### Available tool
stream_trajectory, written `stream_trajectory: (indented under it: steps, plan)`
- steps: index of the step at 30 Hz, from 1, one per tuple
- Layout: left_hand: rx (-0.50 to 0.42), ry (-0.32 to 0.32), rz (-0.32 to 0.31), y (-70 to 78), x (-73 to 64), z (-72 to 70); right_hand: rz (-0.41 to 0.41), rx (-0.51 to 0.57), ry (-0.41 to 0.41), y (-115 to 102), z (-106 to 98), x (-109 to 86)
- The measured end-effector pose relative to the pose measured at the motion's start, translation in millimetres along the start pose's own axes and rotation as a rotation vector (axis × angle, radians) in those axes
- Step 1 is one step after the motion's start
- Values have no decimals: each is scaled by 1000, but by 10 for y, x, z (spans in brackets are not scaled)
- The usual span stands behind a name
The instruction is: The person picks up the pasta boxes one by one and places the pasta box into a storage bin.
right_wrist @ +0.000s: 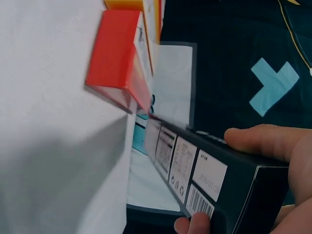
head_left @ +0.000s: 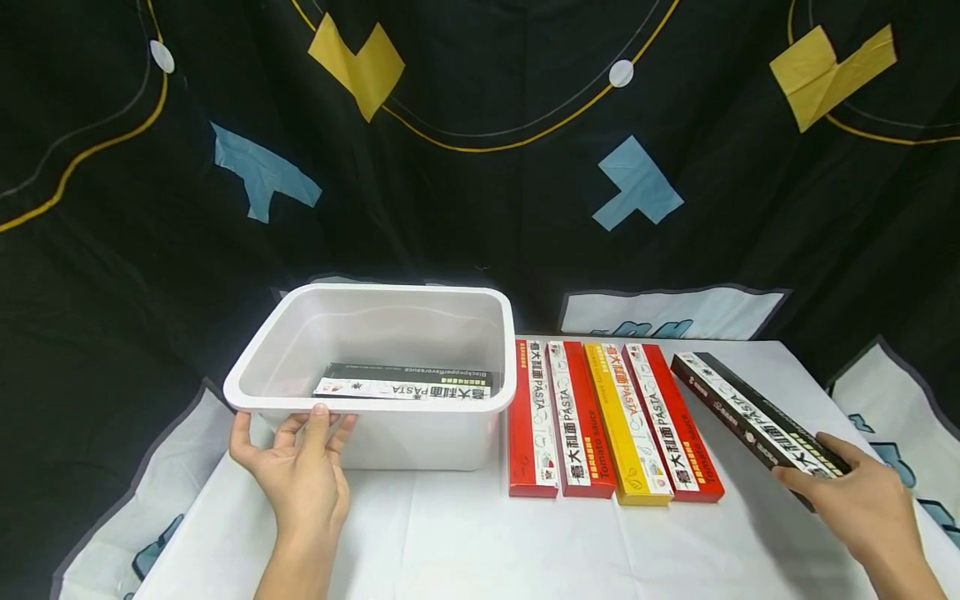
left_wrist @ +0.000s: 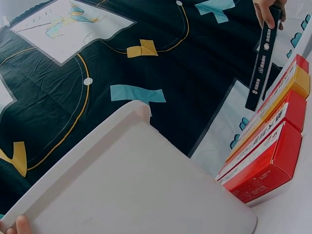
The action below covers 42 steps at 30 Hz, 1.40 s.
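Observation:
My left hand (head_left: 303, 467) grips the near rim of a white plastic bin (head_left: 420, 437), towards its left end. In the left wrist view, fingertips (left_wrist: 22, 226) show at the rim of the bin. Inside the bin lies a black-and-white pasta box (head_left: 408, 382), partly hidden by the near wall. At the right of the table, my right hand (head_left: 862, 492) holds another black pasta box (head_left: 757, 417) by its near end. This box is raised off the table and casts a shadow. The right wrist view shows its labelled side, with the thumb (right_wrist: 248, 139) along one edge.
Between bin and right hand lie a red box (head_left: 522, 433), a second red box (head_left: 588, 433), a yellow box (head_left: 618, 433) and a third red box (head_left: 686, 433), side by side on the white-covered table (head_left: 480, 533). A black patterned cloth (head_left: 480, 217) hangs behind.

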<state>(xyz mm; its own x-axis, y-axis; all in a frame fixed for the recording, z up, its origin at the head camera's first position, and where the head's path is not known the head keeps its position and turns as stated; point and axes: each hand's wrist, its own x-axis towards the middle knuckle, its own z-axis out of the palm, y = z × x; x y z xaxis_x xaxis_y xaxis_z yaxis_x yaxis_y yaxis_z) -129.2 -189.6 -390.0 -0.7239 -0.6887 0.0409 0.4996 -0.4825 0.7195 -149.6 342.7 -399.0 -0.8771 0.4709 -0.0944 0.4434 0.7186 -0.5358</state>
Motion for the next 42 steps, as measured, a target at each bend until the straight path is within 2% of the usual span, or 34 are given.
stream_trajectory:
  steps: [5, 7, 13, 20, 24, 30, 37, 42]
  plan:
    - [4, -5, -4, 3, 8, -4, -15, 54, 10, -56, -107, -37]
    - [7, -6, -6, 4, 9, -7, -58, 57, 16, -83, -151, -65]
    - [6, -4, -13, 6, 6, -14, -254, 42, 33, -183, -260, -156]
    - [-11, -6, 0, 4, 8, -15, -309, 108, -21, -442, -294, -244]
    - [-18, -3, 7, 1, 9, -11, -340, 142, -60, -631, -319, -272]
    - [-15, -5, 12, -13, 5, -9, -459, 229, -139, -951, -322, -284]
    - [-32, 13, 24, -27, 1, -16, -584, 264, -213, -1407, -188, -334]
    - [-44, 11, 34, -34, 2, -11, -634, 308, -321, -1775, -78, -386]
